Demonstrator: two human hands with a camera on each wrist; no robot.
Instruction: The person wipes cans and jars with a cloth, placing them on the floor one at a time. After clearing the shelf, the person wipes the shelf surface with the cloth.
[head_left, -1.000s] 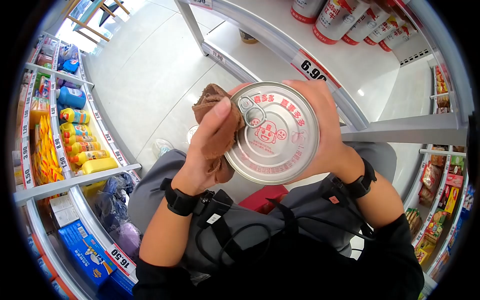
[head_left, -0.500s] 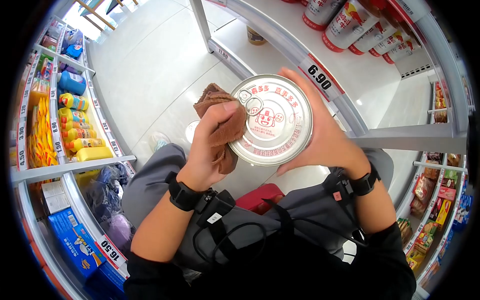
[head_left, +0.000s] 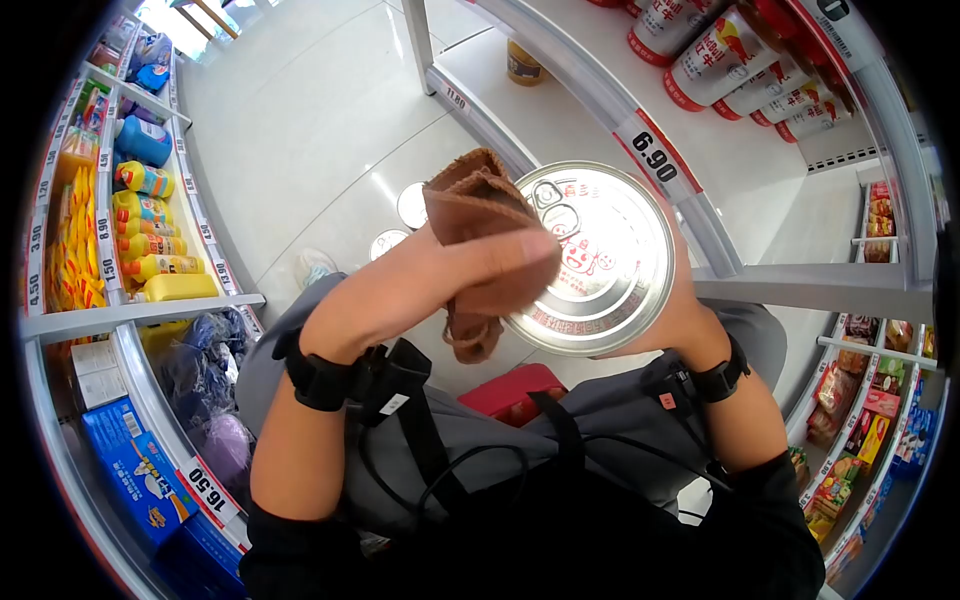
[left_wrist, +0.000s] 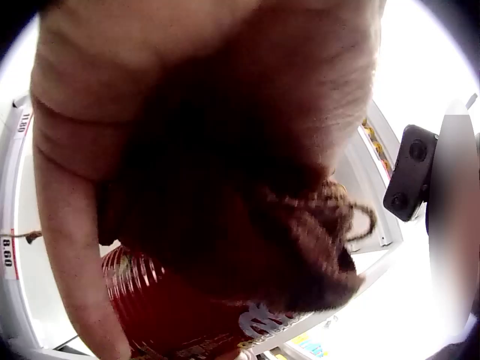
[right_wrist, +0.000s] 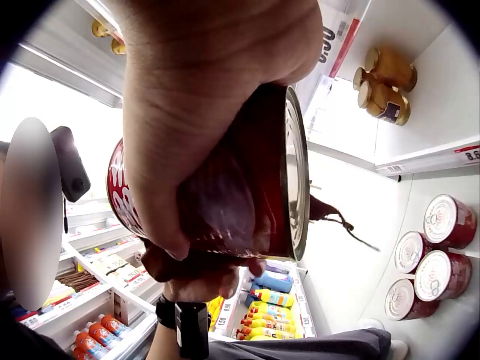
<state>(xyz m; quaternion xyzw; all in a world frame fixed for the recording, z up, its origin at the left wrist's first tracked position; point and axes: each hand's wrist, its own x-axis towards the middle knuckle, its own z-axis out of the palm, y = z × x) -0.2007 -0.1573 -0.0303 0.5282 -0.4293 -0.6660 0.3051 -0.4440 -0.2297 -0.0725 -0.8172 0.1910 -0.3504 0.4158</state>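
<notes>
A large red tin can (right_wrist: 255,187) with a silver pull-ring lid (head_left: 620,300) is held in front of the person's lap, lid facing up to the head camera. The right hand (head_left: 683,315) grips the can's side from the right, its fingers mostly hidden behind the can in the head view. A folded brown cloth (head_left: 480,205) is in the left hand (head_left: 420,285), pinched under the thumb. That thumb and the cloth overlap the lid's left edge near the pull ring (head_left: 560,215). In the left wrist view, the cloth (left_wrist: 315,262) lies against the red can wall (left_wrist: 180,319).
Several red cans (right_wrist: 442,274) stand on the floor beside a shoe (head_left: 315,265). Close on the right is a white shelf with Red Bull cans (head_left: 720,60) and a 6.90 price tag (head_left: 655,150). Shelves of yellow bottles (head_left: 150,225) line the left. Between the legs is a red object (head_left: 515,390).
The left hand and cloth have moved right, from beside the can onto the lid's left edge, the forearm swinging flatter. The can has shifted right in view, still in the right hand.
</notes>
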